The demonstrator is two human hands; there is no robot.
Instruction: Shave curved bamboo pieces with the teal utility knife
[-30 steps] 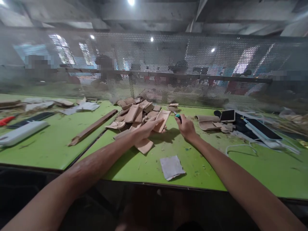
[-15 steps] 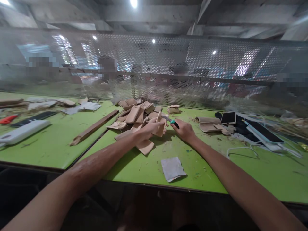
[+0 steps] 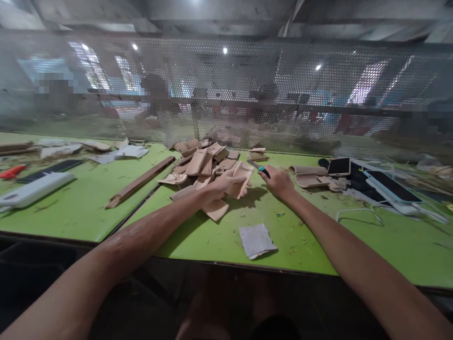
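Note:
My left hand [image 3: 223, 185] is closed on a curved tan piece [image 3: 241, 179], which it holds tilted above the green table [image 3: 226, 243]. In my right hand [image 3: 278, 182] is a knife [image 3: 262, 170] with a green and black handle, its blade pointing left toward the upper edge of the piece. A small gap seems to separate blade and piece. Behind and left of my left hand lies a heap of similar tan pieces [image 3: 198, 162]. One more piece [image 3: 215, 209] rests on the table just below my left wrist.
A grey square sheet [image 3: 257, 241] lies near the front edge. Left are a long brown strip [image 3: 139, 182] and a white power strip [image 3: 37, 190]. Phones [image 3: 392, 186] and cables are at right. A perforated screen [image 3: 226, 104] stands behind, people beyond it.
The knife and my right hand have moved slightly right, away from the held piece. The piece has turned so its broad inner face shows more. The whole view has shifted a little.

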